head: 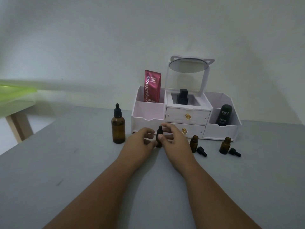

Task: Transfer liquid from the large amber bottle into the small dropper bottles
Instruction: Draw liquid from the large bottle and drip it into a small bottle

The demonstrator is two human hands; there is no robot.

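Note:
The large amber bottle [118,128] stands upright on the grey table with its black dropper cap on, left of my hands. Between my hands stands a small dropper bottle [159,136] with its black cap on. My left hand [142,141] touches its lower part from the left. My right hand [171,138] curls around it from the right, thumb on its front. Two small amber bottles stand uncapped to the right: one [194,143] next to my right hand, one [224,145] farther right. A black dropper cap lies beside each [201,151] [234,152].
A white cosmetic organiser [219,131] with two drawers and a round mirror [187,66] stands behind the bottles, holding a red sachet [152,85], a black bottle [182,96] and a dark tube [224,114]. A green-topped table [14,96] is at the far left.

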